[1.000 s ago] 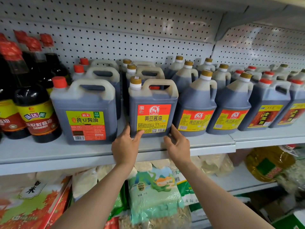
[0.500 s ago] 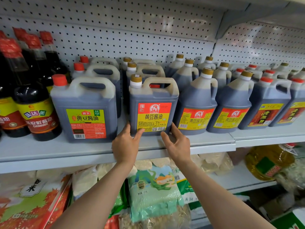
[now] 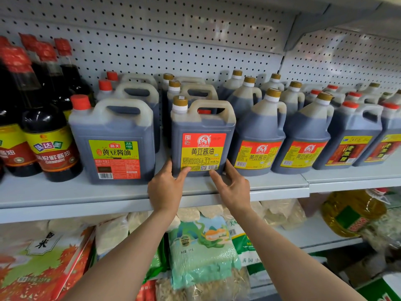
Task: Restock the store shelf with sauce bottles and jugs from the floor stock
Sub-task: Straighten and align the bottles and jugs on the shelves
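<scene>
A square soy sauce jug (image 3: 202, 127) with a gold cap and a red and yellow label stands at the front of the grey shelf (image 3: 65, 192), in line with two like jugs behind it. My left hand (image 3: 166, 190) touches its lower left corner, thumb on the label and fingers along the side. My right hand (image 3: 233, 187) touches the lower right corner in the same way. The fingers of both hands are nearly straight against the jug's base.
A red-capped jug (image 3: 112, 135) stands close on the left, beside dark glass bottles (image 3: 50, 131). Round gold-capped jugs (image 3: 258, 135) press in on the right. Below lie rice bags (image 3: 201, 253), a red box (image 3: 43, 268) and a yellow oil jug (image 3: 351, 213).
Both hands have edged forward along the jug's base, and the jug has slid slightly deeper onto the shelf.
</scene>
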`<state>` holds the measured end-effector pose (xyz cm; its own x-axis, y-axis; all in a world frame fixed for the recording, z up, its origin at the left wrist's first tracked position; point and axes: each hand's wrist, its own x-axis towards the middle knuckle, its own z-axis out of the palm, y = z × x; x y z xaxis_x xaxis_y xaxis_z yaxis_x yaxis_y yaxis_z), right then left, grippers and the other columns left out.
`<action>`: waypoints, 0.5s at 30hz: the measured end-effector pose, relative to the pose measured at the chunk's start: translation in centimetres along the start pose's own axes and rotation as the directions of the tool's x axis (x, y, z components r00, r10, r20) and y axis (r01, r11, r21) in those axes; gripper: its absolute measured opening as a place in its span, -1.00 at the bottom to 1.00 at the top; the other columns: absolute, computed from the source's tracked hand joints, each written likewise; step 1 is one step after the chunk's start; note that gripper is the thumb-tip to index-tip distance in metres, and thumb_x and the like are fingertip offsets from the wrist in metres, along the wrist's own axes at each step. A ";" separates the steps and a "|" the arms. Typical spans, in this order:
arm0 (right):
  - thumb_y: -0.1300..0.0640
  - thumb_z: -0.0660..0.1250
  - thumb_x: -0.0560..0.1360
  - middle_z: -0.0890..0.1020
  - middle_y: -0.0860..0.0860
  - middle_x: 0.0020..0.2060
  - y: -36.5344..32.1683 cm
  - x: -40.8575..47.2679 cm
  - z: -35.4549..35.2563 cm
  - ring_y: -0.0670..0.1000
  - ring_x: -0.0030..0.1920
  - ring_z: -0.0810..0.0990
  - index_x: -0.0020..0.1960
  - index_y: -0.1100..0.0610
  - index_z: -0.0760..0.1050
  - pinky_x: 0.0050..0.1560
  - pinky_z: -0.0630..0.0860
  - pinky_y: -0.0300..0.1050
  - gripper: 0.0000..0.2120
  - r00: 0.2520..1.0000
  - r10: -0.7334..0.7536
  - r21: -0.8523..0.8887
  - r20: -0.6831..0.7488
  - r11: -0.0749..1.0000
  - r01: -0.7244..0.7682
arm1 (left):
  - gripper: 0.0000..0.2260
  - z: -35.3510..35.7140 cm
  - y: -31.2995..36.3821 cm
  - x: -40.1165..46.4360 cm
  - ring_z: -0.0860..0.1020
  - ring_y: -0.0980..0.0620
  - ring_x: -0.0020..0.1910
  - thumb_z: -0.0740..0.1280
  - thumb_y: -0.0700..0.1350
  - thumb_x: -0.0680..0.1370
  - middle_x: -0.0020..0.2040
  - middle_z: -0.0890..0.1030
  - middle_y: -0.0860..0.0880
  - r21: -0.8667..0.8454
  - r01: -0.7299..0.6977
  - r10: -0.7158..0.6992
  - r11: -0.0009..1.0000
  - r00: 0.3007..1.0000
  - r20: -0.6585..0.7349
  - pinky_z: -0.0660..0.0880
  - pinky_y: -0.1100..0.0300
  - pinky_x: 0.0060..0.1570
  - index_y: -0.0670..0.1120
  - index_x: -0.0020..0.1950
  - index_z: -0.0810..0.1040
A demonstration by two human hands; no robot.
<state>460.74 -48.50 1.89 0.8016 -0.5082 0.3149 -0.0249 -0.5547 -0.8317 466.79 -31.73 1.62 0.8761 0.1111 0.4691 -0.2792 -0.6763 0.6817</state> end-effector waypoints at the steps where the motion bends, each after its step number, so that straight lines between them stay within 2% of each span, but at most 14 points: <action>1: -0.46 0.32 0.37 0.65 -0.08 0.24 0.1 0.1 0.0 -0.08 0.25 0.59 0.53 0.02 0.37 0.26 0.56 0.02 -0.13 1.000 0.002 -0.003 -0.001 1.000 -0.002 | -0.41 0.0 0.1 0.0 0.63 -0.15 -0.27 0.33 0.31 0.49 -0.26 0.68 -0.11 -0.003 0.002 -0.002 1.000 1.000 0.002 0.51 0.07 -0.30 -0.10 0.32 0.57; 7: -0.43 0.34 0.38 0.62 -0.08 0.28 0.2 0.1 -0.1 -0.08 0.29 0.57 0.53 0.03 0.37 0.30 0.53 -0.03 -0.14 0.999 0.019 0.015 0.027 1.000 -0.020 | -0.40 0.0 -0.1 0.1 0.63 -0.18 -0.22 0.30 0.35 0.47 -0.23 0.68 -0.12 -0.001 0.031 -0.031 1.000 0.999 0.040 0.56 0.03 -0.26 -0.08 0.30 0.57; 10: -0.40 0.36 0.43 0.65 -0.08 0.24 0.0 0.2 -0.9 -0.10 0.23 0.60 0.46 0.05 0.46 0.27 0.55 0.00 -0.25 0.996 0.032 0.058 0.083 0.998 -0.037 | -0.32 -0.3 -0.7 0.2 0.67 -0.16 -0.06 0.29 0.39 0.45 -0.06 0.71 -0.13 -0.117 0.063 -0.056 0.991 0.997 0.061 0.60 -0.03 -0.09 -0.08 0.35 0.54; 13: -0.24 0.39 0.51 0.70 -0.08 0.13 -1.3 0.1 -2.6 -0.09 0.12 0.66 0.35 0.07 0.57 0.16 0.60 0.03 -0.46 0.995 -0.097 -0.015 -0.036 0.995 0.096 | -0.39 -1.9 0.2 0.6 0.60 -0.09 0.22 0.41 0.19 0.49 0.28 0.61 -0.11 -0.290 0.008 0.005 0.957 0.999 0.042 0.54 0.01 0.19 -0.10 0.44 0.44; 15: -0.18 0.37 0.54 0.73 -0.06 -0.06 -3.4 0.7 -4.1 -0.03 -0.08 0.69 0.17 0.03 0.65 -0.06 0.63 0.06 -0.66 0.947 -0.280 -0.111 -0.154 0.958 0.265 | -0.40 -3.9 2.0 1.3 0.54 0.01 0.30 0.43 0.10 0.50 0.35 0.56 -0.08 -0.405 -0.064 0.071 0.912 0.997 0.002 0.48 0.09 0.28 -0.09 0.47 0.40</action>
<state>458.89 -49.65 6.85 0.6742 -0.4279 0.6019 0.1224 -0.7390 -0.6625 465.87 -30.15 5.79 0.8550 0.0612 0.5151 -0.4699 -0.3292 0.8191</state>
